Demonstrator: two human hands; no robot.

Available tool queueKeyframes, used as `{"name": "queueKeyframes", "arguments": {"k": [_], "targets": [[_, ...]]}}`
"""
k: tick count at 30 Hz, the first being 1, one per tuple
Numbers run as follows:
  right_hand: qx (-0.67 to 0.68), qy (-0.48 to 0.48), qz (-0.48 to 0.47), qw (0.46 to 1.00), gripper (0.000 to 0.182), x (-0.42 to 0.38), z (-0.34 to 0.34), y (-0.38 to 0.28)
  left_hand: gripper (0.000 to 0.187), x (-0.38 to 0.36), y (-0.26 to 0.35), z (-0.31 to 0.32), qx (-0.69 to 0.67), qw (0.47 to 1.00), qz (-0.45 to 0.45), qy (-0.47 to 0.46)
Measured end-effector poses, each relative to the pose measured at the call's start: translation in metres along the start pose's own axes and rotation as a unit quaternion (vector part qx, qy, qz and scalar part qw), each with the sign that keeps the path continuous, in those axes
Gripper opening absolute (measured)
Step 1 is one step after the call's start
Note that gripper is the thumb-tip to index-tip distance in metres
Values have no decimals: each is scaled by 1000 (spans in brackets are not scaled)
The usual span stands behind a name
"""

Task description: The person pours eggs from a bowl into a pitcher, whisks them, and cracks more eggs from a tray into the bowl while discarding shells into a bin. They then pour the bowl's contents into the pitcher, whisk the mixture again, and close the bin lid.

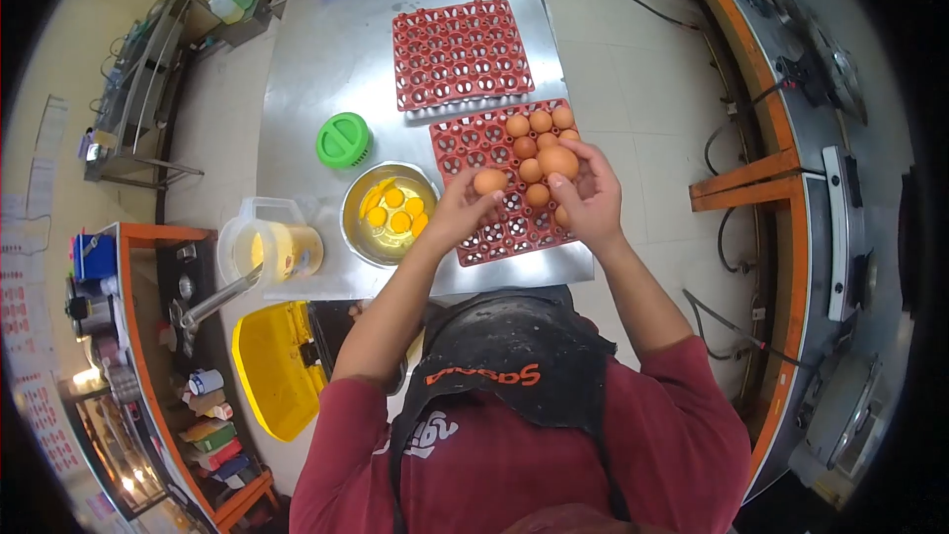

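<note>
Left hand: the left hand [457, 210] is closed around one brown egg [489, 181], fingers wrapped beneath it, held just above the near egg tray [473, 143].
Right hand: the right hand [591, 196] grips a second egg [558, 160] between thumb and fingers, over the right part of the same tray.
Near tray: red plastic, lying on the steel table [326, 59]; several eggs [539, 122] sit in its far right cups, the left cups unfilled.
Far tray: a second red tray [460, 52] lies just beyond the first, touching or overlapping its far edge.
Bowl: a metal bowl [358, 193] stands left of the near tray and holds several yolks [395, 210] in clear liquid.
Lid: a green round lid [343, 139] rests on the table beyond the bowl.
Jug: a clear plastic jug [272, 247] with yellow contents stands left of the bowl at the table's near edge.
Bin: a yellow bin [269, 368] sits on the floor below the table.
</note>
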State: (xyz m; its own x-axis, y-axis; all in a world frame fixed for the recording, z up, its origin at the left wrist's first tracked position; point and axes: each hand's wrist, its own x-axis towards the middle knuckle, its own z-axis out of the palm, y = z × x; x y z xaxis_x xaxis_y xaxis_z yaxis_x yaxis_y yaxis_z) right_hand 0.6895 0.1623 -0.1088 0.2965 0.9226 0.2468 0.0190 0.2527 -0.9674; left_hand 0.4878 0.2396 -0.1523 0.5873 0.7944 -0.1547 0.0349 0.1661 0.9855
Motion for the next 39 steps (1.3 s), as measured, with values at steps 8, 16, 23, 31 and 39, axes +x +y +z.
{"name": "queueKeyframes", "arguments": {"k": [8, 16, 23, 31, 39], "targets": [[-337, -104, -212, 911, 47, 19, 36, -8, 42, -14, 9, -1, -70, 997, 15, -5], [-234, -21, -64, 970, 45, 14, 40, 48, 46, -26, 12, -18, -63, 998, 5, 8], [-597, -137, -36, 789, 43, 14, 46, 57, 55, -69, 41, -48, -96, 995, 32, 16], [21, -346, 167, 923, 41, 21, 140, -15, 59, -110, 39, -94, 58, 985, 92, 136], [-90, -392, 151, 903, 42, 36, 201, 36, 55, -138, 24, -139, 118, 975, 55, 179]]}}
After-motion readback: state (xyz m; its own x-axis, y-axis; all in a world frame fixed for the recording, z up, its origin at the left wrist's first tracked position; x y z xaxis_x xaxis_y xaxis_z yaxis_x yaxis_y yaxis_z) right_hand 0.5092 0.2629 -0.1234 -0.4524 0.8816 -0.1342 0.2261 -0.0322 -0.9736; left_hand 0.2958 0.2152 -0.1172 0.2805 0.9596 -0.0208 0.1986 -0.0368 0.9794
